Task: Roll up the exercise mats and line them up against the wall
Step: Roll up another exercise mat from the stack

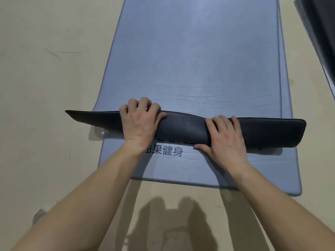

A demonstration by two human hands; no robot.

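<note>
A blue exercise mat [195,51] lies flat on the beige floor and runs away from me. Its near end is turned over into a first fold [184,129], showing a dark underside. My left hand [139,122] grips the fold left of centre, fingers curled over its far edge. My right hand [224,136] grips it right of centre, with the thumb at the near edge. A second blue mat [181,171] with dark printed characters lies underneath and sticks out towards me.
A dark mat [320,37] lies at an angle at the top right. A grey object [39,215] shows by my left forearm at the lower left. Bare floor [50,78] lies to the left of the mats.
</note>
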